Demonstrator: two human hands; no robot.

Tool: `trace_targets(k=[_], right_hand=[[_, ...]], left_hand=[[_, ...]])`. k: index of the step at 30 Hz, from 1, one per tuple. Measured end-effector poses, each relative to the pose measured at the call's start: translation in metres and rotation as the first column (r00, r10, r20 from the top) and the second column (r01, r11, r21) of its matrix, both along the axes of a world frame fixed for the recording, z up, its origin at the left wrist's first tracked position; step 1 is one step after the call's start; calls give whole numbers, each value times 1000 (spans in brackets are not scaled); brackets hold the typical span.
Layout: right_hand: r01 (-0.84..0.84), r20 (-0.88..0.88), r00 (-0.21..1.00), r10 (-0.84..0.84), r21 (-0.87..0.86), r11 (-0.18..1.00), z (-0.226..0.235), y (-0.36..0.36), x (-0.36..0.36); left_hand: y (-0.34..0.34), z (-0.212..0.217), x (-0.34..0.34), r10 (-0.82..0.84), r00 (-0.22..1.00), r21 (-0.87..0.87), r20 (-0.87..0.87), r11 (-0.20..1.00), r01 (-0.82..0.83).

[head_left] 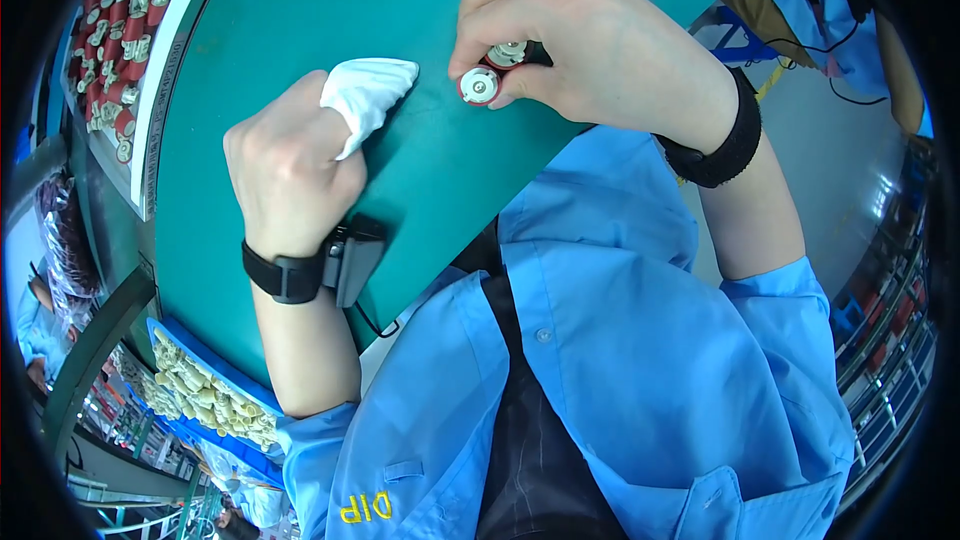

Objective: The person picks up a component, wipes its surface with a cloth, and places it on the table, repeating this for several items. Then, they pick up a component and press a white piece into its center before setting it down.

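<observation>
My left hand (pixel 295 162) is closed in a fist above the green table mat (pixel 265 25). A folded white cloth (pixel 368 90) sticks out from between its fingers, its tip toward my right hand. My right hand (pixel 600 38) pinches two small round red parts with silver metal ends. The nearer red part (pixel 479 86) shows its flat end with a small centre hole. The farther red part (pixel 508 54) is partly covered by the fingers. A gap separates the cloth from these parts. A black band with a dark box (pixel 355 258) circles my left wrist.
Many similar red and silver parts (pixel 122 50) lie beyond the white rail (pixel 168 65) at the far left. A blue bin (pixel 225 365) holds cream-coloured pieces at the lower left. Another person's arm (pixel 885 70) shows at the right, near a blue stool (pixel 735 40). Racks (pixel 890 370) stand at the right edge.
</observation>
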State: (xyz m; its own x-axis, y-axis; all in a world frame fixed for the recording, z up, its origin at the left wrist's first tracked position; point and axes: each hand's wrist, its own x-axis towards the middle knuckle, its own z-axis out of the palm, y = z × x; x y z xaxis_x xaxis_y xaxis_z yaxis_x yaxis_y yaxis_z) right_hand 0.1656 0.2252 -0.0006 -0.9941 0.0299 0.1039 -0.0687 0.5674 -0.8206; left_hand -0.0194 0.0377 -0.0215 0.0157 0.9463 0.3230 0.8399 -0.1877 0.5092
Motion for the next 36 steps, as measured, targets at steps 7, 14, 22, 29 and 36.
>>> trace_targets(k=[7, 14, 22, 29, 36], right_hand=[[78, 70, 995, -74, -48, 996, 9, -3, 0], [113, -21, 994, -112, 93, 989, -4, -9, -1], [106, -60, 993, -100, 115, 988, -4, -12, 1], [139, -44, 990, -133, 159, 977, -6, -14, 0], [132, -43, 991, -128, 131, 983, -4, -12, -1]], left_hand=[[2, 9, 14, -129, 983, -123, -129, 986, 113], [3, 12, 6, -118, 992, 26, -38, 993, 119], [-1, 6, 3, 33, 998, 38, -51, 999, -31], [-3, -1, 2, -66, 998, -11, -11, 998, 66], [-1, 8, 1, -86, 994, 2, -62, 996, 86]])
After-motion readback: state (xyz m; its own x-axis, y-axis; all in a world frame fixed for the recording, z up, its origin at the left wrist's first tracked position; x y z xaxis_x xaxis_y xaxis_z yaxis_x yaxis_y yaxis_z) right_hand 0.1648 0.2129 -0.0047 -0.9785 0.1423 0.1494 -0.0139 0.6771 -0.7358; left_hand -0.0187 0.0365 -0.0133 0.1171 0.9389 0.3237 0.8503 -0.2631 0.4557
